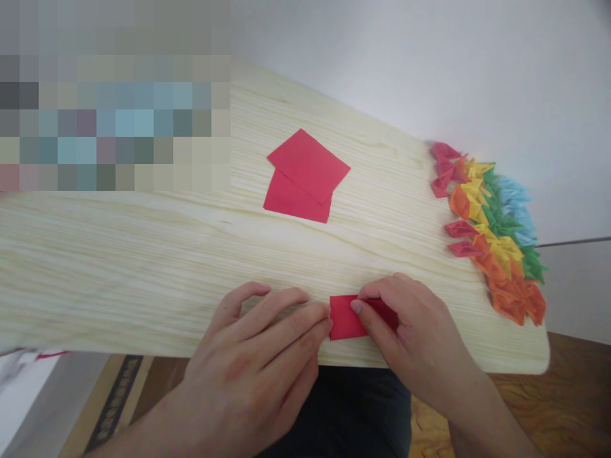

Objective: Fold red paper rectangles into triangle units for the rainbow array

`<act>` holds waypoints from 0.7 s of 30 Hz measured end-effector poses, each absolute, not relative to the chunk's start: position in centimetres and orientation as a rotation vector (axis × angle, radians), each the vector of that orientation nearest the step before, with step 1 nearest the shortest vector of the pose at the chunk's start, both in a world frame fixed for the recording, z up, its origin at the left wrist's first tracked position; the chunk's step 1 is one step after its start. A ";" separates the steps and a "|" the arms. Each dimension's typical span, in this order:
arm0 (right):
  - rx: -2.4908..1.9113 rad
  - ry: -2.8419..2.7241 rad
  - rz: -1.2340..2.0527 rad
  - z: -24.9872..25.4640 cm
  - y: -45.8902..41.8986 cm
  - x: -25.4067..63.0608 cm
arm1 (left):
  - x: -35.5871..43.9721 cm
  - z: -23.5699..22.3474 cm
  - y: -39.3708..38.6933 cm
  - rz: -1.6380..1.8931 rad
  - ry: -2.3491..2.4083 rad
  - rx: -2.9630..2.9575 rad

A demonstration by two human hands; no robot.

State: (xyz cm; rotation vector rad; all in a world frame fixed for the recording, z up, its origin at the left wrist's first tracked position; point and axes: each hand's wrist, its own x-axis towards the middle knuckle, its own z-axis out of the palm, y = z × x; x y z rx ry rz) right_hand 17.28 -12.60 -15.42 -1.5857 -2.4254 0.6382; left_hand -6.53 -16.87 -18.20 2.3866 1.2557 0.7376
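Note:
A small piece of folded red paper (pixel 341 318) lies near the table's front edge between my hands. My right hand (pixel 410 318) pinches its upper layer between thumb and index finger, covering much of its right side. My left hand (pixel 267 343) rests palm down to the left, fingers stretched out, the fingertips touching the paper's left edge. Farther back on the table, red paper squares (pixel 308 165) overlap at an angle, one lying partly over another.
Several folded paper pieces in red, orange, yellow, green and blue (pixel 499 232) form rows along the right end of the pale wood-grain table (pixel 157 254). A white wall (pixel 429 63) stands behind. A cardboard box (pixel 114 401) is below the front edge. The upper left is pixelated.

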 end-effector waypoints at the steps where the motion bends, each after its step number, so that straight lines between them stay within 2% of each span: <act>1: -1.584 -2.430 0.637 -15.5 -12.6 17.3 | -6.5 -18.2 -16.8 0.743 1.256 2.383; 21: -1.609 -2.441 0.672 -15.1 -12.6 17.1 | -6.5 -17.7 -16.4 0.779 1.219 2.366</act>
